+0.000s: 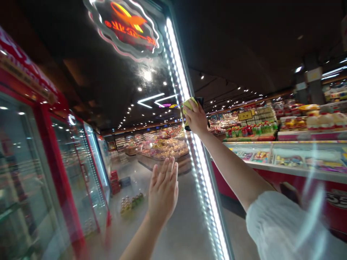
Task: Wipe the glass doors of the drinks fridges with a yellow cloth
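A tall glass door (151, 81) with a bright LED strip (202, 166) along its right edge stands in front of me, slightly tilted in view. My right hand (199, 120) reaches up to that lit edge, its fingers pressing a yellow-green cloth (190, 104) against the frame. Something black shows behind those fingers; I cannot tell if it belongs to the cloth or the door. Lower and to the left, my left hand (163, 191) is raised flat, fingers stretched and close together, apparently against the glass. It holds nothing.
A glowing sign (130, 27) with mirrored lettering sits at the door's top. Red-framed glass coolers (58, 173) line the left. On the right is a chest freezer (287, 171) with packaged goods, shelves of bottles (252, 129) behind it. Produce displays (162, 148) appear through the glass or as reflections.
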Tool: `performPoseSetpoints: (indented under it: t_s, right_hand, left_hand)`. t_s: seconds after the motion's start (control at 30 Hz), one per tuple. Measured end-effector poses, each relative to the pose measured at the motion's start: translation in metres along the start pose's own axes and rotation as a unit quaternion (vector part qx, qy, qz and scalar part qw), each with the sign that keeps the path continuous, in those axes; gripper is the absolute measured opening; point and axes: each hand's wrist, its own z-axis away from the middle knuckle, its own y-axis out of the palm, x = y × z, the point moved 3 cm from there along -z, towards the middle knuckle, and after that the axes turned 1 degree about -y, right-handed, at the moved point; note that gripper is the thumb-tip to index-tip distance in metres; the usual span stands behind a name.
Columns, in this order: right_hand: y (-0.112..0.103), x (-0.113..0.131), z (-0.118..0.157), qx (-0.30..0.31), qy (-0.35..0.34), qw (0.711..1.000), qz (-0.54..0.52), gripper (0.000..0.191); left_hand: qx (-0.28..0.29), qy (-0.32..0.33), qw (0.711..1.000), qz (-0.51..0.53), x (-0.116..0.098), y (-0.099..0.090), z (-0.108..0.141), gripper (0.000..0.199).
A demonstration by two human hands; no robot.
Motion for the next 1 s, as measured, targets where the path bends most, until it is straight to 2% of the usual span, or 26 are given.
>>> performPoseSetpoints:
  t_s: [0.03,0.1,0.17,0.3,0.4,0.43,0.5,0.63,0.7,0.77,0.9,0.97,1.0]
  right_hand:
    - [-0.001,0.001,0.005,0.007,0.000,1.000,0.012,0.045]
    - [-0.003,0.004,0.034,0.021,0.001,0.999,0.034,0.049]
    - [-0.006,0.009,0.083,0.034,0.006,0.998,0.052,0.053]
    - [-0.013,0.016,0.199,0.058,0.013,0.997,0.056,0.063]
    - [-0.018,0.016,0.256,0.067,0.022,0.996,0.050,0.066]
    - [-0.020,0.015,0.263,0.069,0.023,0.996,0.043,0.065]
    - [-0.025,0.014,0.258,0.061,0.027,0.998,0.014,0.061]
    - [-0.028,0.026,0.208,-0.001,0.055,0.995,-0.083,0.052]
    - [-0.021,0.041,0.194,-0.003,0.059,0.991,-0.119,0.050]
    - [-0.011,0.058,0.201,0.009,0.068,0.988,-0.137,0.052]
    - [-0.001,0.069,0.248,0.014,0.107,0.982,-0.152,0.059]
    - [0.000,0.065,0.251,0.012,0.098,0.980,-0.170,0.058]
    - [0.000,0.062,0.243,0.007,0.091,0.980,-0.177,0.058]
  left_hand:
    - [0.002,-0.002,1.000,0.002,-0.001,0.001,0.000,0.077]
    - [0.001,-0.002,1.000,0.006,-0.002,0.001,0.002,0.078]
    - [-0.004,-0.001,1.000,0.007,-0.004,0.001,0.005,0.080]
    - [-0.001,-0.011,1.000,0.007,-0.008,-0.001,0.012,0.083]
    - [0.000,-0.019,1.000,0.007,-0.008,-0.006,0.018,0.083]
    - [-0.002,-0.021,1.000,0.008,-0.008,-0.009,0.020,0.083]
    - [-0.010,-0.034,0.999,0.010,-0.006,-0.016,0.025,0.082]
    - [-0.011,-0.072,0.997,0.004,-0.001,-0.028,0.036,0.082]
    - [-0.002,-0.082,0.997,-0.003,-0.001,-0.032,0.043,0.083]
    - [0.011,-0.086,0.996,-0.013,-0.001,-0.034,0.050,0.083]
    - [0.005,-0.095,0.995,-0.024,-0.001,-0.040,0.065,0.081]
    - [-0.002,-0.082,0.996,-0.017,-0.001,-0.044,0.071,0.079]
    - [-0.001,-0.074,0.997,-0.014,-0.002,-0.045,0.073,0.078]
